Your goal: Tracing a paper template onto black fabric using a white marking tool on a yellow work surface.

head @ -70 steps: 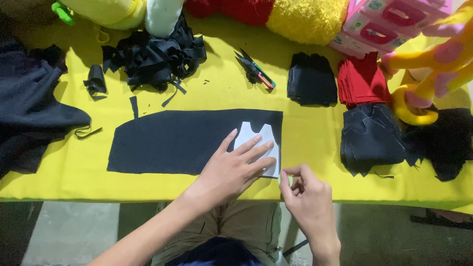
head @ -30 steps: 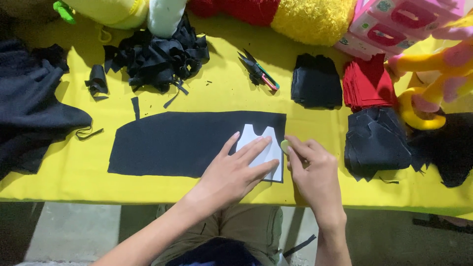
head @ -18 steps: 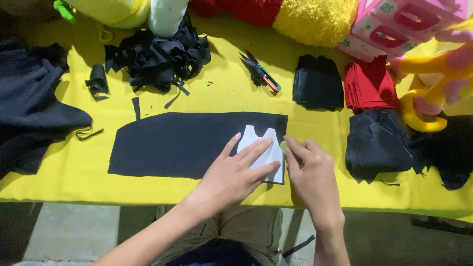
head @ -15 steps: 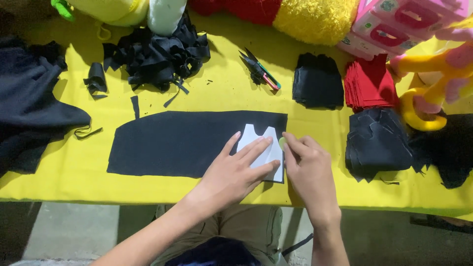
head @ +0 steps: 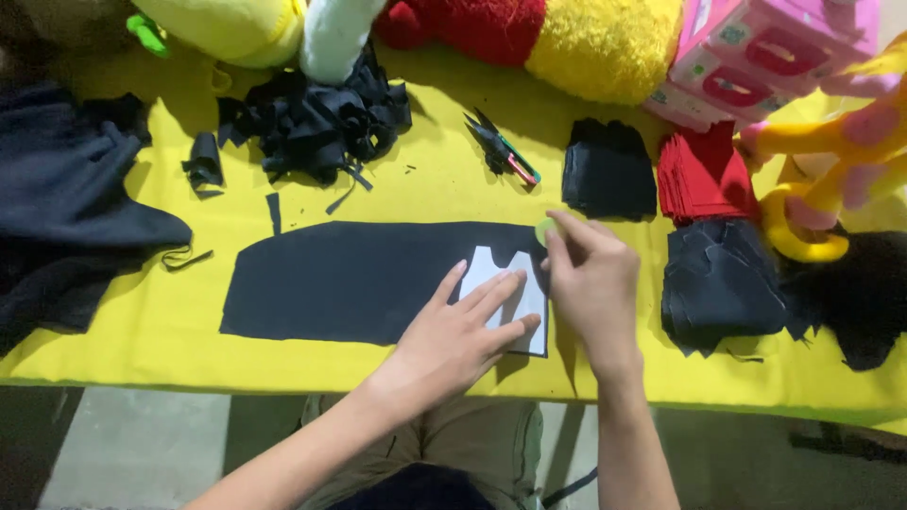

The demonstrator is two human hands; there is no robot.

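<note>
Hands low-centre: left hand (head: 463, 326) flat on white template (head: 515, 295), right hand (head: 593, 279) pinching pale chalk (head: 545, 230); I fear template slipping across black fabric (head: 364, 280).

Two hands, one white paper pattern (head: 510, 295), one flat black fabric sheet (head: 359, 281), three stacks of cut pieces, and one pair of snips (head: 503, 151) show.

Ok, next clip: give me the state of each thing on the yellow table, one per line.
white paper pattern: flat on black fabric, pinned by left hand
black fabric piece: spread flat
pale green chalk: pinched in right hand, at pattern's edge
thread snips: lying unused
red fabric stack: piled
black scraps: heaped
</note>
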